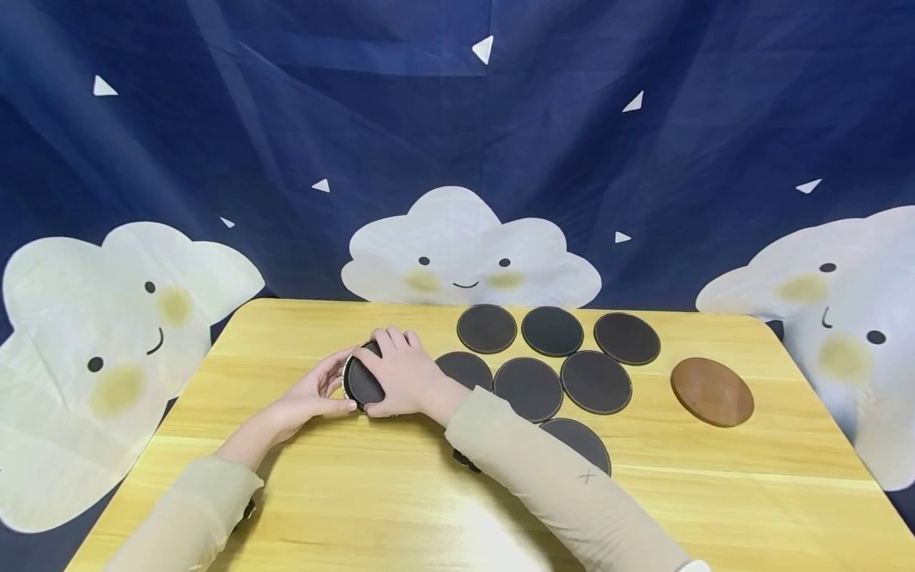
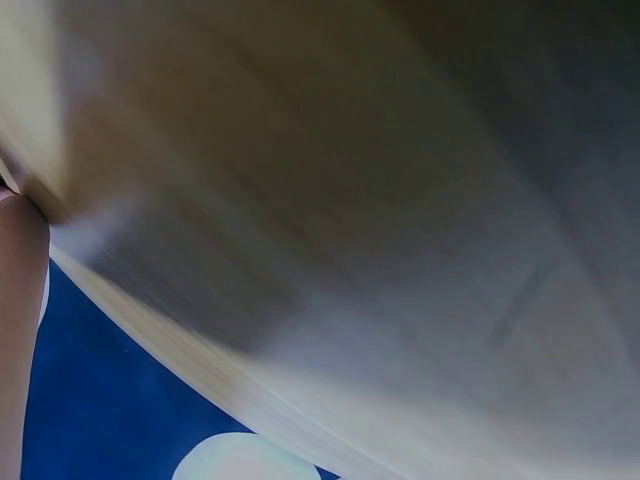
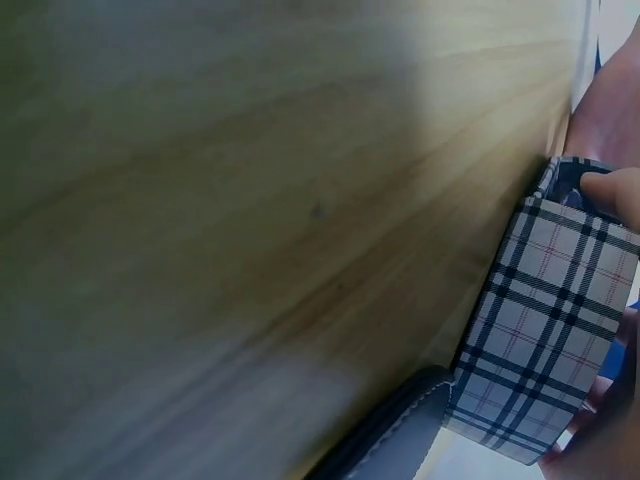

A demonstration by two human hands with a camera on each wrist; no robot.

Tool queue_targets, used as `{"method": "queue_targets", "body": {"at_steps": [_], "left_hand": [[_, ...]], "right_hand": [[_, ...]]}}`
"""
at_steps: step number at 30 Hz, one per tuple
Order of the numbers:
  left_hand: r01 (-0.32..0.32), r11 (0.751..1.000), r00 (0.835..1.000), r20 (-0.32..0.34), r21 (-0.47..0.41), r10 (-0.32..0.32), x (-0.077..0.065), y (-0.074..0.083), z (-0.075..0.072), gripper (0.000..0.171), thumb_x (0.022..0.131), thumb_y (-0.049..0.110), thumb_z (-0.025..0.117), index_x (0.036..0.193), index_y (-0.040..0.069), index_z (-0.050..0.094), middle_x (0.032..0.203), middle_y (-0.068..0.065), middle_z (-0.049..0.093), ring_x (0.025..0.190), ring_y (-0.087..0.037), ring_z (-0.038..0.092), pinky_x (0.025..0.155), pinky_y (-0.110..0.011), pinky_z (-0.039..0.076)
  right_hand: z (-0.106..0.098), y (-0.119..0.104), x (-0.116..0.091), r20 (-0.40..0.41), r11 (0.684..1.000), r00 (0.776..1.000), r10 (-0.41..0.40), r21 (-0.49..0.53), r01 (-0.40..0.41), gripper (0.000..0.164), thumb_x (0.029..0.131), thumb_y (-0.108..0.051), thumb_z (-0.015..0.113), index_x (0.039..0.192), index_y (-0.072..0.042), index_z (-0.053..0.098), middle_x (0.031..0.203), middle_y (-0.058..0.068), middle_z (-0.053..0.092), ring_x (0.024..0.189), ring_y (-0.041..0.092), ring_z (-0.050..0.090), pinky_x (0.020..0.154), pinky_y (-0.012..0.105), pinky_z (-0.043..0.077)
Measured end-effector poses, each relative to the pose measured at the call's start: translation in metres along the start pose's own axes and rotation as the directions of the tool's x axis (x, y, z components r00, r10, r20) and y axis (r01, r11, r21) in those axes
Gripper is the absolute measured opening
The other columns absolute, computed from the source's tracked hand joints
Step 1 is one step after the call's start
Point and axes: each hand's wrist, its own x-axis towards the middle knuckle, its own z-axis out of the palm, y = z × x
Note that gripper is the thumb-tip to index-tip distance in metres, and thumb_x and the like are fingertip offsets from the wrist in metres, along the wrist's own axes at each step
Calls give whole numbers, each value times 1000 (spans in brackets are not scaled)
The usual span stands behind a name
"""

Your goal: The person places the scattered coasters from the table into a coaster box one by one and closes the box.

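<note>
Both hands hold a plaid-sided coaster holder [image 3: 545, 320] over the left part of the table. Its round black face [image 1: 366, 384] and pale patterned rim show between the hands in the head view. On its left side, my left hand [image 1: 314, 397] grips the rim, thumb near and fingers beyond. My right hand [image 1: 406, 376] wraps the right side, fingers over the far edge and thumb on the near side. In the right wrist view a thumb lies at the holder's dark opening. The left wrist view shows mostly blurred tabletop and one finger [image 2: 20, 320].
Several black stitched coasters [image 1: 527, 389] lie flat in rows right of the hands, one partly hidden by the right sleeve. Farther right lies a brown round disc [image 1: 712, 392]. A dark blue cloud-print cloth [image 1: 457, 143] hangs behind the wooden table [image 1: 343, 508].
</note>
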Motion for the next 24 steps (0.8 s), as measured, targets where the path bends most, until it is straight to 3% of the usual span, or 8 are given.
{"method": "queue_targets", "body": {"at_steps": [4, 9, 11, 18, 24], "left_hand": [[3, 1000, 1000, -4, 10, -3, 0, 0, 0, 98, 91, 5, 80, 167, 0, 20, 171, -30, 23, 135, 5, 47, 108, -2, 34], [-2, 1000, 1000, -8, 26, 2, 1, 1, 1, 97, 90, 5, 80, 167, -1, 21, 170, -30, 26, 153, -31, 37, 109, -2, 34], [-5, 1000, 1000, -7, 30, 6, 2, 1, 1, 97, 90, 4, 80, 167, -1, 21, 170, -30, 26, 155, -40, 31, 109, -2, 34], [-9, 1000, 1000, 5, 16, 9, 3, 0, 0, 96, 91, 4, 80, 167, 1, 22, 171, -28, 26, 157, -49, 23, 109, -2, 33], [-13, 1000, 1000, 5, 10, 13, 2, 1, 1, 97, 90, 4, 81, 167, 1, 22, 172, -28, 26, 158, -50, 19, 108, -1, 32]], "right_hand": [[0, 1, -2, 11, 1000, 1000, -1, 8, 1, 87, 85, -67, 74, 158, -29, 45, 153, 6, 44, 139, 24, 44, 113, 41, 41], [-1, 5, -8, 1, 999, 1000, -28, 26, 28, 84, 88, -63, 72, 158, -25, 46, 156, 8, 44, 141, 25, 44, 117, 42, 41], [-3, 7, -10, 0, 998, 999, -42, 38, 42, 82, 90, -62, 71, 158, -23, 46, 156, 9, 44, 142, 26, 43, 120, 42, 40], [-15, 19, -21, 42, 997, 996, -78, 16, 77, 75, 95, -62, 66, 157, -25, 47, 159, 10, 43, 147, 24, 42, 126, 40, 38], [-31, 29, -35, 28, 991, 991, -133, -27, 134, 76, 93, -62, 68, 155, -22, 48, 155, 8, 46, 145, 24, 42, 125, 40, 37]]}}
